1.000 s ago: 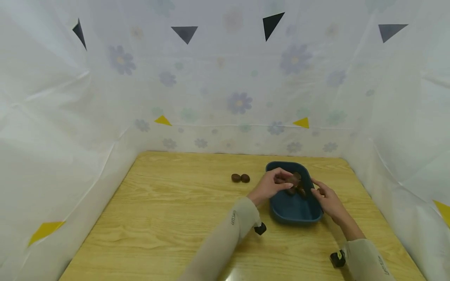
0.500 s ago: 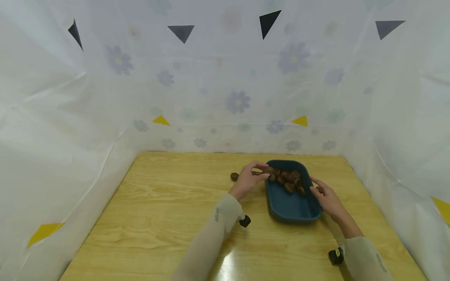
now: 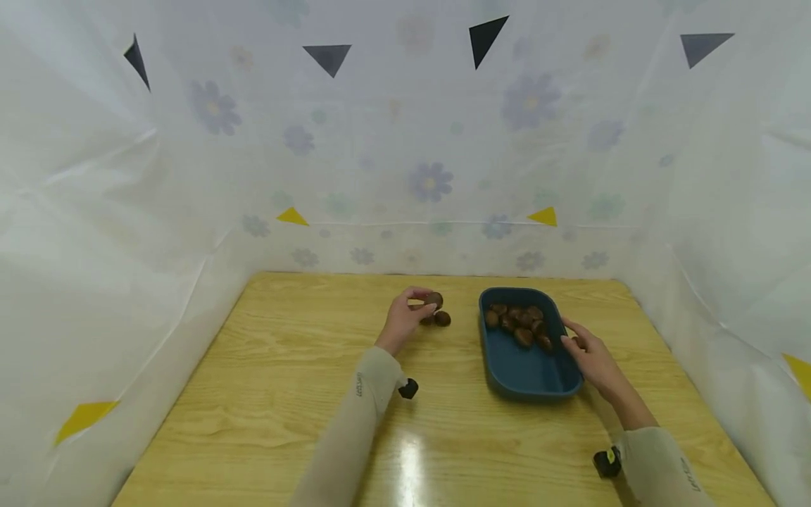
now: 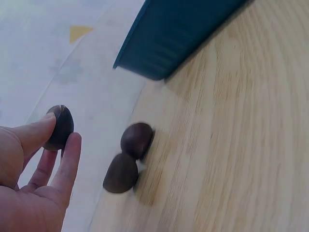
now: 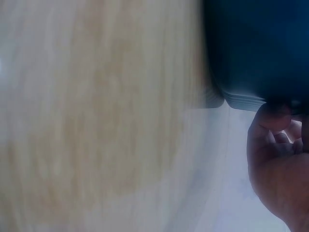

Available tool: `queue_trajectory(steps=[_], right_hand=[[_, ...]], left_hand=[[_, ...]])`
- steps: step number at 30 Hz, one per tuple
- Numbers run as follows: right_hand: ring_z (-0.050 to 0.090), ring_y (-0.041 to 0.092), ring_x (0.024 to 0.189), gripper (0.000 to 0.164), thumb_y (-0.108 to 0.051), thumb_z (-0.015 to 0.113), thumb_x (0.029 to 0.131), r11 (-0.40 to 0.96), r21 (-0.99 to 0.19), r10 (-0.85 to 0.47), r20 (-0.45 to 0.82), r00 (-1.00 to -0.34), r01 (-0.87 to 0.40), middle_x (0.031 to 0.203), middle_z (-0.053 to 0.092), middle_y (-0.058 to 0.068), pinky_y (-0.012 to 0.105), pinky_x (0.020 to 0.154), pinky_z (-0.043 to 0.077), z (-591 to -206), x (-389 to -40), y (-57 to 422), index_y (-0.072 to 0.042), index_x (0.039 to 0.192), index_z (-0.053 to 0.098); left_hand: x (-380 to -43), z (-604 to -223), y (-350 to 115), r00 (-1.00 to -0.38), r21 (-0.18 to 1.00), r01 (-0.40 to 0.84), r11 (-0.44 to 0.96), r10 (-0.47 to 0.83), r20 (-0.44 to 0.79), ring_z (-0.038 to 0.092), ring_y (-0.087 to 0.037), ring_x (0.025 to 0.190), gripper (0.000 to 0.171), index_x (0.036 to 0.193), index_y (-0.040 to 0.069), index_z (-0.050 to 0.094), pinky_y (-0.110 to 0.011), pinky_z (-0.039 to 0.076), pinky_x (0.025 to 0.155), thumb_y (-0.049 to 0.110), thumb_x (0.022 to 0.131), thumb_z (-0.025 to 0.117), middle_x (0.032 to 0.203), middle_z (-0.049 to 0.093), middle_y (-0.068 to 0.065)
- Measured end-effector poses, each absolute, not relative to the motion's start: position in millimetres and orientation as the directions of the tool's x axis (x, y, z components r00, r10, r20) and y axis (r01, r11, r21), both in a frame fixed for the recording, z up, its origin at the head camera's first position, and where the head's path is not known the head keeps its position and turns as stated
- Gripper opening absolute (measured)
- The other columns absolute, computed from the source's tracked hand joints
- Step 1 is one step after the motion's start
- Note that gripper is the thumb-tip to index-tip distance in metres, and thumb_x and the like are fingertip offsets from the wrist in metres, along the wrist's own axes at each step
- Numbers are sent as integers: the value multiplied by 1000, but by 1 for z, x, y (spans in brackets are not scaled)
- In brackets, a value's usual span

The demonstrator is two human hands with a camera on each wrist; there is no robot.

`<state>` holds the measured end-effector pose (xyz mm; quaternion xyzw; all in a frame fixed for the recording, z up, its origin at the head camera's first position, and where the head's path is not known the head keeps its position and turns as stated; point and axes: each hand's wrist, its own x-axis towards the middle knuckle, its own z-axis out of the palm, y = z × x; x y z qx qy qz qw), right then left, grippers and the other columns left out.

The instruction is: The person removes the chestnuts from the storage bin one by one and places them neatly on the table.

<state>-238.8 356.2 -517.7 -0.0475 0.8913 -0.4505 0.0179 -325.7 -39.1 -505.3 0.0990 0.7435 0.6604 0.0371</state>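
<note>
A brown chestnut (image 4: 63,128) is pinched between the thumb and fingers of my left hand (image 3: 400,320). Just beneath it, two more chestnuts lie side by side on the wooden table; the right one (image 3: 443,319) shows fully in the head view, the left one (image 4: 120,174) is partly covered by the hand there. To the right stands a dark blue rectangular container (image 3: 529,377), with several chestnuts (image 3: 523,336) heaped toward its far end. My right hand (image 3: 593,360) holds the container's right rim, thumb and bent fingers at its edge in the right wrist view.
The wood-grain table (image 3: 285,394) is walled in by white flower-printed sheeting (image 3: 393,162) at the back and both sides. The container's near left wall (image 3: 486,362) rises between the left hand's side and the heap inside.
My left hand has come out of the container with a chestnut and moved left over its rim, to above the two chestnuts on the table. The right hand stays at the rim.
</note>
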Motion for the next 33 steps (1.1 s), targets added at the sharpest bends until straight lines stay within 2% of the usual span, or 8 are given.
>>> queue_trajectory(steps=[8, 14, 18, 25, 28, 33], right_hand=[[61, 14, 88, 62, -36, 40, 114, 594, -800, -112, 19, -994, -82, 128, 63, 32, 29, 64, 49, -519, -240, 354, -6, 165, 22], [51, 13, 63, 63, -37, 41, 114, 572, -817, -109, 15, -994, -75, 114, 63, 28, 33, 52, 46, -519, -241, 353, -7, 166, 22], [48, 13, 58, 62, -36, 40, 114, 569, -819, -110, 16, -994, -76, 111, 64, 26, 33, 50, 46, -520, -243, 354, -8, 166, 21], [56, 15, 79, 59, -30, 39, 115, 585, -808, -112, 2, -994, -68, 118, 64, 30, 31, 58, 47, -525, -245, 356, -5, 166, 20], [55, 15, 74, 60, -31, 39, 115, 578, -813, -113, 1, -994, -67, 115, 64, 29, 32, 56, 46, -525, -245, 354, -6, 166, 20], [46, 14, 58, 62, -35, 41, 114, 560, -826, -113, 7, -994, -69, 100, 63, 22, 33, 49, 45, -521, -243, 352, -8, 166, 21]], left_hand=[[-333, -515, -65, -993, 979, 98, 182, 84, 84, 67, -34, 117, 33, 132, 7, 65, -45, 59, 98, 11, 100, 71, 127, 60, -17], [-334, -518, -74, -997, 967, 73, 246, 31, 68, 67, -35, 113, 29, 128, 3, 66, -45, 59, 95, 9, 99, 71, 123, 62, -19], [-335, -522, -76, -999, 950, 45, 310, -5, 49, 67, -33, 109, 28, 125, 3, 68, -46, 58, 95, 9, 98, 73, 121, 65, -19], [-334, -529, -78, -1000, 942, -1, 336, -21, 7, 67, -33, 107, 29, 125, 4, 69, -46, 57, 94, 8, 97, 74, 123, 65, -19], [-335, -531, -79, -1000, 935, -1, 355, -27, 10, 66, -32, 106, 28, 124, 4, 69, -46, 57, 93, 8, 97, 74, 122, 66, -18], [-337, -531, -80, -1000, 927, 8, 375, -13, 14, 66, -31, 105, 26, 122, 5, 70, -46, 57, 93, 8, 96, 74, 120, 67, -17]])
